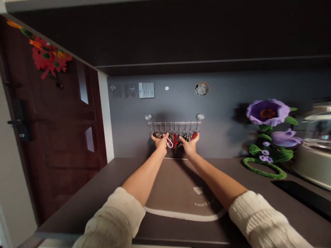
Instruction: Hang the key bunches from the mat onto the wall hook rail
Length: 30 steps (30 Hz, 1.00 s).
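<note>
Door: one, dark red-brown (64, 144), left of the hook rail (174, 122).
Mat: one, brown with a pale edge (170, 187), below the hook rail.
Purple blooms: two large (269, 112), right of the hook rail.
Hook rail: one bar, two clear round mounts (148, 117), its slender hooks too fine to count surely.
Hands: two; left hand (160, 142) beneath the rail's left half, right hand (190, 144) beneath its right. In each, thumb and fingers stand apart around part of the hanging row; whether they clamp anything cannot be told.
Switch panel: one, four pale sections (146, 90), above the rail's left end.
Hanging keys and trinkets: a crowded row, directly beneath the hook rail; among them one pink loop (169, 143), one bright red piece (175, 139), one reddish-brown fob (193, 135).
</note>
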Each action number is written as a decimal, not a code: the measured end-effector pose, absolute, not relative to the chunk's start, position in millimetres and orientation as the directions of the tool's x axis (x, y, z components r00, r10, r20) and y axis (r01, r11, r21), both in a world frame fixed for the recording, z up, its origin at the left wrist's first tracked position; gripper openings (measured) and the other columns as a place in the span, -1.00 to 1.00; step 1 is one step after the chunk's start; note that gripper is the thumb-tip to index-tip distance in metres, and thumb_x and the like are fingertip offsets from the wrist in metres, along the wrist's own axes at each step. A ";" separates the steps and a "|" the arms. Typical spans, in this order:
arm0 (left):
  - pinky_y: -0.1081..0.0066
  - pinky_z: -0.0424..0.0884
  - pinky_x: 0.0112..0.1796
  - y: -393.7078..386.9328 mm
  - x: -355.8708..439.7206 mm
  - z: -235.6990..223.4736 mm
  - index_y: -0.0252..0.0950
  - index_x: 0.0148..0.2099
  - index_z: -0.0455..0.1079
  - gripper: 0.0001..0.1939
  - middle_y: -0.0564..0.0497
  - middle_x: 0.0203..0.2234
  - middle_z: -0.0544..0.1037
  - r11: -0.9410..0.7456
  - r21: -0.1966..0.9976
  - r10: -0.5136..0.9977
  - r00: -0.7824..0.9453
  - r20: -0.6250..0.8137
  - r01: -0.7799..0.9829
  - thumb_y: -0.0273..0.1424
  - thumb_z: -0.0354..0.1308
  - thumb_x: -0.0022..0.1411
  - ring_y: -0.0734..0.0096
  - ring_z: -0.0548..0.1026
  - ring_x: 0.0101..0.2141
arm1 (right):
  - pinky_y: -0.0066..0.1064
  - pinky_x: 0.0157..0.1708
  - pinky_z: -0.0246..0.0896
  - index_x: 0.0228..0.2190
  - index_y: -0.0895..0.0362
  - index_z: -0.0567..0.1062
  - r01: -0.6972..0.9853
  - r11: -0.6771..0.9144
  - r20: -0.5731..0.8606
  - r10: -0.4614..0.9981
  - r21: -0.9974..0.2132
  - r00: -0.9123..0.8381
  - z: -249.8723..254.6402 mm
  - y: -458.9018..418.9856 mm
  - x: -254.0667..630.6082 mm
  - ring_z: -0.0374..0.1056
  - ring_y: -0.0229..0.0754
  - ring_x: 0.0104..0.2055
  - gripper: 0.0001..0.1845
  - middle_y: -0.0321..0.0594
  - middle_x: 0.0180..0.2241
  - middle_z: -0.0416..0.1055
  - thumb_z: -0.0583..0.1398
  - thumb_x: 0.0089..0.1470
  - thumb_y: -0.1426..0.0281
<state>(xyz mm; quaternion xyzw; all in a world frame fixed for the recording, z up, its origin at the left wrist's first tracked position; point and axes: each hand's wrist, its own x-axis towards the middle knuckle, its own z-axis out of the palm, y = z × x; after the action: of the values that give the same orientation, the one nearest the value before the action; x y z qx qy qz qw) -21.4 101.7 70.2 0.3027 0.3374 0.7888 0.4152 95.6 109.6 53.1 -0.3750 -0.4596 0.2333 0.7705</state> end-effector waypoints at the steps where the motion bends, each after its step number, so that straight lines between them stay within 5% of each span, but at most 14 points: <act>1: 0.41 0.44 -0.42 100.7 -19.9 71.8 -0.05 0.01 -0.06 -0.28 0.12 -0.34 0.36 -0.424 0.764 0.862 -0.476 0.175 -0.487 -0.52 0.27 -0.11 0.58 0.43 -0.49 | -0.25 0.03 0.06 0.10 0.09 -0.16 -0.035 0.602 0.516 0.711 -0.797 0.478 54.5 107.8 95.1 0.22 -0.17 -0.03 0.03 -0.07 0.04 0.16 0.29 -0.32 0.33; 6: 0.35 0.47 -0.47 94.6 -24.1 81.4 -0.06 -0.09 -0.08 -0.35 0.18 -0.41 0.34 -0.404 0.637 0.887 -0.451 0.098 -0.657 -0.64 0.21 -0.09 0.57 0.44 -0.55 | -0.31 -0.19 0.27 -0.03 0.02 0.03 -0.217 0.568 0.408 0.762 -0.794 0.502 63.0 97.8 102.6 0.33 -0.27 -0.29 -0.22 -0.25 -0.19 0.30 0.24 -0.30 0.43; 11: 0.37 0.48 -0.49 82.3 -32.2 96.2 -0.13 -0.20 -0.06 -0.41 0.19 -0.44 0.32 -0.407 0.574 0.881 -0.472 0.039 -0.711 -0.70 0.20 -0.12 0.57 0.46 -0.56 | -0.43 -0.55 0.30 -0.11 -0.04 0.02 -0.397 0.541 0.331 0.809 -0.741 0.485 79.4 88.2 112.0 0.28 -0.35 -0.57 -0.32 -0.43 -0.43 0.23 0.19 -0.28 0.49; 22: 0.39 0.49 -0.37 85.1 -38.3 143.4 -0.26 -0.23 0.11 -0.58 0.11 -0.43 0.39 -0.422 0.696 0.870 -0.476 0.130 -0.580 -0.71 0.16 -0.08 0.52 0.49 -0.45 | -0.47 -0.55 0.26 -0.17 -0.01 0.04 -0.297 0.581 0.467 0.801 -0.758 0.375 136.8 99.7 118.0 0.28 -0.36 -0.56 -0.46 -0.42 -0.46 0.24 0.16 -0.21 0.42; 30: 0.37 0.48 -0.35 53.2 -61.5 136.3 -0.31 -0.34 0.16 -0.66 0.12 -0.53 0.39 -0.399 0.779 0.917 -0.191 0.350 -0.483 -0.67 0.22 -0.14 0.53 0.47 -0.49 | -0.48 -0.62 0.22 -0.20 0.02 0.14 -0.271 0.467 0.472 0.880 -0.842 0.051 129.6 59.9 138.0 0.26 -0.35 -0.60 -0.45 -0.45 -0.54 0.27 0.23 -0.27 0.49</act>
<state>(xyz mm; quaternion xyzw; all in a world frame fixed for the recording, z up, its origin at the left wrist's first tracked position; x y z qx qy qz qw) -61.5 53.2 136.3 0.4146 0.2614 0.7262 0.4821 138.0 59.9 129.6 -0.2838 -0.5370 0.4312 0.6672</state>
